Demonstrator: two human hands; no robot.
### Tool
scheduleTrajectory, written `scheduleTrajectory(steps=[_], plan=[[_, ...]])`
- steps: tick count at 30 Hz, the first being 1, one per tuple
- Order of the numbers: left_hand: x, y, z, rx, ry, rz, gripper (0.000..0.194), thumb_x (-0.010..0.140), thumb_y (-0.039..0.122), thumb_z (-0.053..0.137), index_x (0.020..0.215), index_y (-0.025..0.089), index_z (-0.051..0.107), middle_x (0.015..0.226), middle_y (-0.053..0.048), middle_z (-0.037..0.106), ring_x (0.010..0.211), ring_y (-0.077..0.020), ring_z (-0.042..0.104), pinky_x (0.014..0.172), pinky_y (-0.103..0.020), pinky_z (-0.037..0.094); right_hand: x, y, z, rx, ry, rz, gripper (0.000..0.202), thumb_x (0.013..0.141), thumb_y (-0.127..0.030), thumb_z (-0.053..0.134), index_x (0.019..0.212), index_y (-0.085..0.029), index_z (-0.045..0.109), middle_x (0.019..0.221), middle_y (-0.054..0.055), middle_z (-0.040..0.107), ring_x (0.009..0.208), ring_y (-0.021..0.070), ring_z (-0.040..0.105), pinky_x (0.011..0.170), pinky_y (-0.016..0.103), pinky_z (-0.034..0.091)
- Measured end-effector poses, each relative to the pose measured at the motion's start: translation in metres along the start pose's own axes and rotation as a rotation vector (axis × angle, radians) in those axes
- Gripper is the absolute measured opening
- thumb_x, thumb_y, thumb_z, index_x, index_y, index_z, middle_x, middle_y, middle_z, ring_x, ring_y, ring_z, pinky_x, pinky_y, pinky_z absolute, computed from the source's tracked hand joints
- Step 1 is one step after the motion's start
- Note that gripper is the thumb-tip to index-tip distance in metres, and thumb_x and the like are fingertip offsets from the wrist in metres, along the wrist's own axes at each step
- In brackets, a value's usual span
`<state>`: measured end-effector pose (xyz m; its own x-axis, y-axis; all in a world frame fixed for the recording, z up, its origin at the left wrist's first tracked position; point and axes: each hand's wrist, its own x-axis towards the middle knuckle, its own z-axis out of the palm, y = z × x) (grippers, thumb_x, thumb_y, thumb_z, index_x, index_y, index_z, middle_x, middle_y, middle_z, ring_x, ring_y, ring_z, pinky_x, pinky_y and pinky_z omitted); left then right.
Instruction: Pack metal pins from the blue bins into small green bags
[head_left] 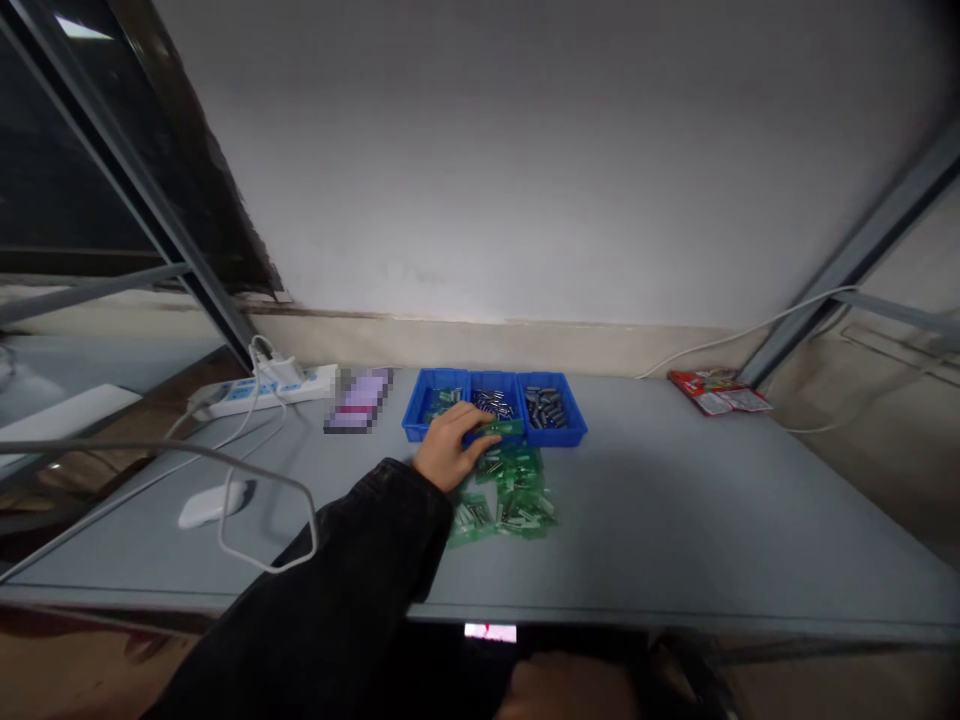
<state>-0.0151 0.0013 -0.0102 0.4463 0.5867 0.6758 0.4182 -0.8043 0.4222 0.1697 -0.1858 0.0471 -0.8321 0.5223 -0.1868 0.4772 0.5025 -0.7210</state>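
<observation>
Forward, left hand [450, 446] palm-down around packet [507, 428]

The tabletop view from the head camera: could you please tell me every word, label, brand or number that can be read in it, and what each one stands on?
No text can be read with certainty.
Red packet: printed, too small and blurred.
Purple-screened phone: pixelated.
Power strip: blue markings, no legible lettering.
Small lit pink patch below the table edge: too blurred.
Green packets: no readable label.
</observation>
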Motion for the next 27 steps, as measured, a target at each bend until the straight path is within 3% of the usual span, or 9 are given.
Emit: scheduleTrajectory(steps=[2,4,5,7,9,11,14,16,27], plan=[[0.0,-0.002,0.0,0.015,0.008,-0.02,0.015,0.091,0.03,0.071,0.1,0.018,0.068,0.092,-0.006,0.068,0.085,-0.0194,0.063,0.08,-0.035,0.053,-0.01,-0.004,-0.04,0.063,-0.066,-0.068,0.006,0.09,-0.03,0.071,0.087,-0.025,0.073,0.079,-0.001,0.071,0.07,0.0132,0.066,0.059,0.022,0.05],[-0.001,-0.003,-0.001,0.02,0.021,-0.046,0.02,0.089,0.031,0.073,0.103,0.018,0.068,0.092,-0.005,0.069,0.082,-0.0184,0.063,0.079,-0.035,0.053,-0.016,-0.005,-0.081,0.105,-0.069,-0.121,0.013,0.094,-0.035,0.065,0.093,-0.024,0.072,0.079,-0.002,0.071,0.071,0.0109,0.066,0.063,0.021,0.05],[0.0,-0.003,-0.001,0.02,0.031,-0.065,0.023,0.089,0.031,0.074,0.106,0.018,0.068,0.092,-0.005,0.069,0.08,-0.018,0.064,0.079,-0.035,0.053,-0.016,-0.001,-0.099,0.125,0.044,-0.129,0.016,0.096,-0.036,0.062,0.094,-0.022,0.07,0.081,-0.001,0.071,0.073,0.0112,0.065,0.066,0.022,0.05],[0.0,-0.003,-0.003,0.023,0.048,-0.114,0.03,0.087,0.032,0.076,0.113,0.019,0.067,0.09,-0.004,0.069,0.077,-0.0173,0.064,0.079,-0.035,0.053,-0.005,0.017,-0.125,0.099,0.441,-0.144,0.022,0.097,-0.036,0.059,0.087,-0.019,0.066,0.072,-0.002,0.065,0.064,0.0098,0.058,0.062,0.022,0.046],[0.001,-0.002,-0.005,0.034,0.059,-0.164,0.037,0.086,0.032,0.077,0.119,0.021,0.065,0.087,-0.002,0.069,0.075,-0.0169,0.064,0.079,-0.035,0.053,0.017,0.047,-0.138,-0.047,0.908,-0.163,0.022,0.097,-0.035,0.06,0.083,-0.018,0.064,0.065,-0.004,0.058,0.056,0.0093,0.049,0.055,0.022,0.039],[0.001,-0.002,-0.007,0.052,0.067,-0.201,0.04,0.086,0.033,0.077,0.122,0.022,0.064,0.084,-0.001,0.068,0.076,-0.0171,0.065,0.079,-0.034,0.053,0.045,0.082,-0.138,-0.271,1.161,-0.191,0.02,0.097,-0.032,0.059,0.083,-0.018,0.062,0.06,-0.004,0.055,0.053,0.0099,0.046,0.055,0.024,0.037],[0.001,-0.003,-0.007,0.088,0.07,-0.229,0.04,0.087,0.034,0.076,0.123,0.022,0.063,0.082,0.0,0.068,0.079,-0.019,0.066,0.081,-0.035,0.052,0.074,0.12,-0.128,-0.584,1.158,-0.287,0.014,0.099,-0.024,0.053,0.093,-0.018,0.065,0.079,0.003,0.069,0.068,0.0143,0.06,0.069,0.028,0.045],[0.001,-0.003,-0.007,0.105,0.063,-0.226,0.041,0.086,0.035,0.077,0.122,0.021,0.063,0.08,0.0,0.068,0.079,-0.0199,0.066,0.082,-0.036,0.052,0.081,0.131,-0.122,-0.704,1.123,-0.308,0.014,0.099,-0.02,0.051,0.101,-0.017,0.065,0.089,0.006,0.072,0.079,0.0179,0.066,0.077,0.031,0.048],[-0.001,-0.003,-0.003,0.108,0.069,-0.163,0.036,0.089,0.035,0.073,0.12,0.02,0.063,0.079,-0.001,0.068,0.079,-0.0196,0.066,0.08,-0.035,0.053,0.074,0.144,-0.11,-0.79,1.189,-0.282,0.023,0.093,-0.009,0.051,0.109,-0.016,0.066,0.097,0.008,0.075,0.089,0.021,0.071,0.086,0.035,0.055]])
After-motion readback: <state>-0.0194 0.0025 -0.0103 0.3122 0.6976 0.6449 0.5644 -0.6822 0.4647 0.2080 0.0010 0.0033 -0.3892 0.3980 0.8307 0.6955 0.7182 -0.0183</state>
